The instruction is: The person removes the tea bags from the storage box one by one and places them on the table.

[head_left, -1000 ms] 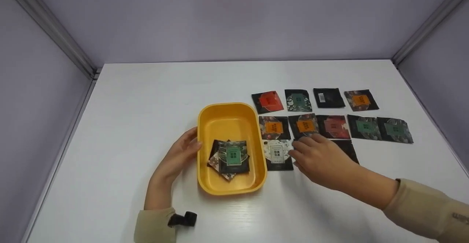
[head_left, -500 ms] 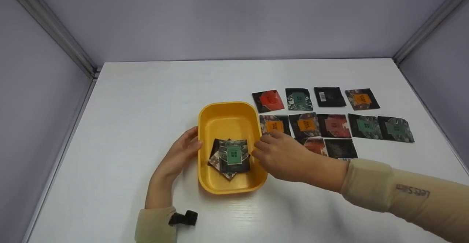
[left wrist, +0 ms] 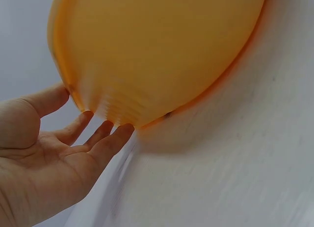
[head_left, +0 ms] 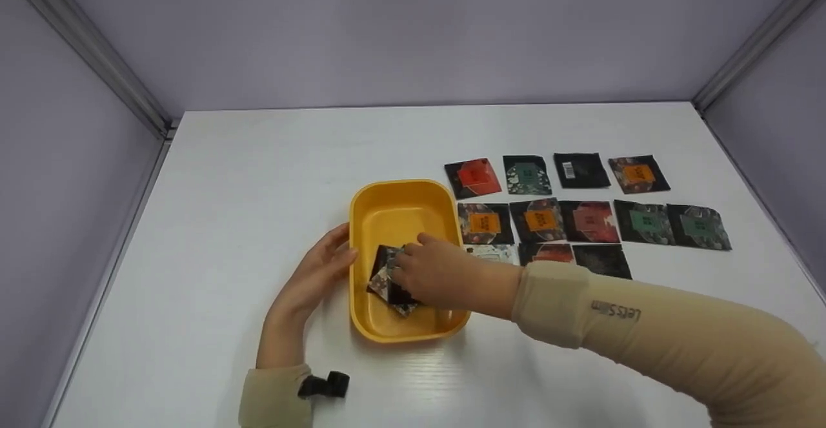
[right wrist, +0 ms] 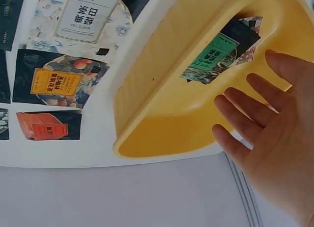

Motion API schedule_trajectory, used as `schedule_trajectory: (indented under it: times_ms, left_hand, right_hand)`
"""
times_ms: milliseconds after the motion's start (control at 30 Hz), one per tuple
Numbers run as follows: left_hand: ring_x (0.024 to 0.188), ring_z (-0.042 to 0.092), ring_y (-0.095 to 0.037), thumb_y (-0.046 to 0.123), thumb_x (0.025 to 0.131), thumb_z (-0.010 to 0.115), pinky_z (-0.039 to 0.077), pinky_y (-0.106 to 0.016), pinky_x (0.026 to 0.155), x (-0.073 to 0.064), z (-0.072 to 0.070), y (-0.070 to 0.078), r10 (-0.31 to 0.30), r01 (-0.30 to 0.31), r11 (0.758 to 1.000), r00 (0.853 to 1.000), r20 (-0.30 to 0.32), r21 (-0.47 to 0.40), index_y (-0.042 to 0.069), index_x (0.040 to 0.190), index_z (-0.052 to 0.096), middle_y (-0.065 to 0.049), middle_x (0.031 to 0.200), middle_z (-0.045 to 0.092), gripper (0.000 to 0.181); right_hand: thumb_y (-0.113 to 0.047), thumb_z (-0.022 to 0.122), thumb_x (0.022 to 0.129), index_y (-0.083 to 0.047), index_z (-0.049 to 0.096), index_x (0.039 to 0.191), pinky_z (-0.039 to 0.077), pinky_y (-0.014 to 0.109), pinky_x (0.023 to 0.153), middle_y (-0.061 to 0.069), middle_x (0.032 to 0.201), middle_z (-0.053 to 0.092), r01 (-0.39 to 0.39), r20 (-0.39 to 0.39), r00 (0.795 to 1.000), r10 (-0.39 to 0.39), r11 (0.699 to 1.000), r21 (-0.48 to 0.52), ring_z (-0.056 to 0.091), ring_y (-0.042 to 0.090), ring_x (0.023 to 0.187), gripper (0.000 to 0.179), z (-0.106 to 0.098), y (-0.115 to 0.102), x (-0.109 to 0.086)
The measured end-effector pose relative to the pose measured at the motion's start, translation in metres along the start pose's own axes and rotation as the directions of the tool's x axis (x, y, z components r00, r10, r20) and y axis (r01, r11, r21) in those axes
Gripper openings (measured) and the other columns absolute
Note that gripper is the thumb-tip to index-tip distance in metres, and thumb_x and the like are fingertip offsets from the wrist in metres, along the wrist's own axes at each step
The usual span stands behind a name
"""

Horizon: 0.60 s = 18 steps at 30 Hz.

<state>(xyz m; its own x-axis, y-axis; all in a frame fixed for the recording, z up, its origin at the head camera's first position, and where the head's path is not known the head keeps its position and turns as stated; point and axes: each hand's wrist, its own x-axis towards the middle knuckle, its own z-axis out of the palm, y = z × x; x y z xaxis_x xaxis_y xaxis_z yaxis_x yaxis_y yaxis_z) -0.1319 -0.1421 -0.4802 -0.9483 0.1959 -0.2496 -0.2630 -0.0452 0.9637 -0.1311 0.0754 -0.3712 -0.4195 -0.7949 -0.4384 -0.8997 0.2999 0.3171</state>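
Note:
A yellow plastic tray (head_left: 387, 189) stands on the white table with several small tea sachets (head_left: 381, 284) overlapping inside it. My left hand (head_left: 315, 274) rests at the tray's left side; in the left wrist view its fingertips and thumb touch the outer wall. Inside the tray, my right hand (head_left: 429, 274) reaches over the pile and partly covers it. The right wrist view shows that hand's fingers (right wrist: 239, 120) spread and holding nothing, near a green-labelled sachet (right wrist: 216, 53) on top of the pile. A white tea sachet (right wrist: 83, 18) lies just outside the tray.
Right of the tray, more tea sachets lie in rows, among them a red one (head_left: 474, 177), an orange-labelled one (head_left: 537, 220) and a plain black one (head_left: 581, 170). Grey-lilac panels (head_left: 413, 40) enclose the table's back and sides. A black strap (head_left: 324, 385) is on the left sleeve.
My right hand has moved left from the rows of sachets, over the white tea sachet and into the tray. The left hand and the tray have stayed in place.

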Motion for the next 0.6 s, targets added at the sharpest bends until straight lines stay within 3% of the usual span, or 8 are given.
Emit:
schedule_trajectory:
  times_ms: [167, 367, 600]
  left_hand:
    - [0.141, 0.035, -0.025, 0.018, 0.099, 0.061, 0.035, -0.043, 0.111, -0.001, 0.000, 0.000, 0.024, -0.023, 0.999, 0.999, 0.031, -0.033, 0.007, 0.152, 0.033, -0.010, 0.156, 0.032, 0.061]
    - [0.140, 0.037, -0.025, 0.017, 0.099, 0.062, 0.037, -0.043, 0.110, -0.001, 0.001, 0.000, 0.030, -0.029, 0.999, 0.999, 0.023, -0.037, 0.006, 0.152, 0.034, -0.010, 0.155, 0.034, 0.061]
    - [0.139, 0.038, -0.021, 0.020, 0.098, 0.064, 0.037, -0.040, 0.110, -0.001, 0.001, -0.001, 0.027, -0.026, 0.999, 1.000, 0.012, -0.034, 0.010, 0.151, 0.038, -0.006, 0.154, 0.037, 0.059]
  right_hand:
    - [-0.036, 0.065, 0.096, -0.013, 0.061, 0.133, 0.045, 0.039, 0.101, 0.004, 0.124, 0.066, -0.067, 0.109, 0.992, 0.070, 0.997, -0.028, 0.060, 0.022, 0.109, 0.043, 0.001, -0.006, 0.022]
    - [-0.039, 0.056, 0.100, -0.013, 0.050, 0.145, 0.046, 0.038, 0.099, 0.008, 0.132, 0.062, -0.098, 0.254, 0.958, 0.133, 0.984, -0.147, 0.060, 0.024, 0.112, 0.052, 0.015, -0.017, 0.037]
    - [-0.041, 0.060, 0.099, -0.018, 0.038, 0.154, 0.043, 0.039, 0.104, 0.008, 0.145, 0.052, -0.099, 0.282, 0.949, 0.143, 0.981, -0.166, 0.056, 0.026, 0.123, 0.064, 0.024, -0.017, 0.039]
